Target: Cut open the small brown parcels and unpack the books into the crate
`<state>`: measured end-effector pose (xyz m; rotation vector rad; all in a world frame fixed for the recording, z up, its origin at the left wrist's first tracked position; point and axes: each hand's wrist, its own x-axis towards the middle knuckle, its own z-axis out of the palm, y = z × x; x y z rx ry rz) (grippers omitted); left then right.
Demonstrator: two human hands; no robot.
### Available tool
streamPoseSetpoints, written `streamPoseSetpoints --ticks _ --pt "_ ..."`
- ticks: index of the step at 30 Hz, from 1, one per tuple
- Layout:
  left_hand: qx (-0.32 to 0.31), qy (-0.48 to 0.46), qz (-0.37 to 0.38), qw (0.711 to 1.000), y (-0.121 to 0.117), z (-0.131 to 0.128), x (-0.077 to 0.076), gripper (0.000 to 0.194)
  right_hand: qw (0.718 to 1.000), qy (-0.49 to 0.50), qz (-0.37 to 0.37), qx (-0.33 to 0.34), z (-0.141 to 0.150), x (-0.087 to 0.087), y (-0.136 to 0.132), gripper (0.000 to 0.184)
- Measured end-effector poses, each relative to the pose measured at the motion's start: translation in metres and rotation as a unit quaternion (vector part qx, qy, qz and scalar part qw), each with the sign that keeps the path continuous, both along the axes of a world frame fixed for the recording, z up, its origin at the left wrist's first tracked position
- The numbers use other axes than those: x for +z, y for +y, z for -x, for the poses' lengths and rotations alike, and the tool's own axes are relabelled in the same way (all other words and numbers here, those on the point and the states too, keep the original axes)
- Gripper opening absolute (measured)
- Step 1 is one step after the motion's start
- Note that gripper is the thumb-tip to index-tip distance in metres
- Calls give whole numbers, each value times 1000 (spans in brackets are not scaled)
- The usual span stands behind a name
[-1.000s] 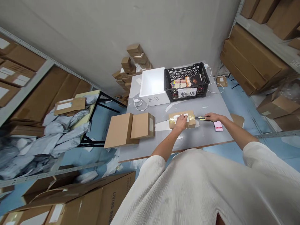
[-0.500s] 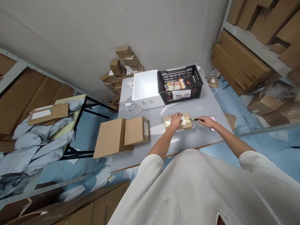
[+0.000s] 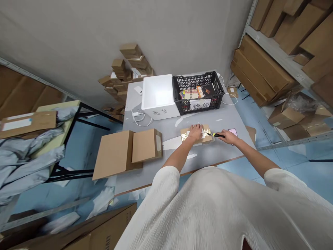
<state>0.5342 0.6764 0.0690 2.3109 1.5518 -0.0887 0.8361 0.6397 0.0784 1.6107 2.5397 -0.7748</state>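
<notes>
A small taped cardboard box [image 3: 207, 139] lies near the front of the grey table, shiny tape and a white label on its top. My left hand [image 3: 195, 132] rests on that box with its fingers stretched flat over the top. In my right hand [image 3: 229, 136] is a black and yellow utility knife [image 3: 218, 135], its tip at the tape near the box's right end. Partly behind the right hand lies a phone [image 3: 233, 132] with a lit screen.
A white foam bin [image 3: 161, 113] and a black crate [image 3: 199, 105] holding books stand at the table's back. Two cardboard boxes [image 3: 113, 152] sit on the left. Stacked parcels [image 3: 131, 66] lean by the wall. Shelves [image 3: 283, 55] flank the table; grey bags [image 3: 31, 170] lie left.
The knife tip has shifted slightly left over the taped box. My left hand stays on the box. The view has turned a little, so the surroundings at left have slid leftward.
</notes>
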Motion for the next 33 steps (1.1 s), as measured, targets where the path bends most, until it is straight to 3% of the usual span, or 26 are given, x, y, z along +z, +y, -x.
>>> streamPoseSetpoints --ticks 4,7,14,19,26,30,33 --pt "-47 2 18 999 11 -8 0 78 1000 -7 2 2 2 3 1 49" --pt "-65 2 43 997 16 -12 -2 76 1000 -13 1 2 3 5 3 49" --pt "-62 -19 -40 997 -3 -9 -24 71 1000 -3 -3 -6 2 3 4 48" --pt "-51 2 -72 996 -10 -10 -35 72 999 28 -6 -40 7 -6 -5 47" --pt "-45 -4 -77 996 -13 -7 -40 72 992 53 -63 -96 22 -27 -20 50" --pt "-35 -15 -79 996 -17 -5 -42 72 990 42 -83 -102 6 -32 -11 50" --pt "-36 -27 -80 996 -18 -5 -42 68 977 48 -108 -178 -13 -31 2 50"
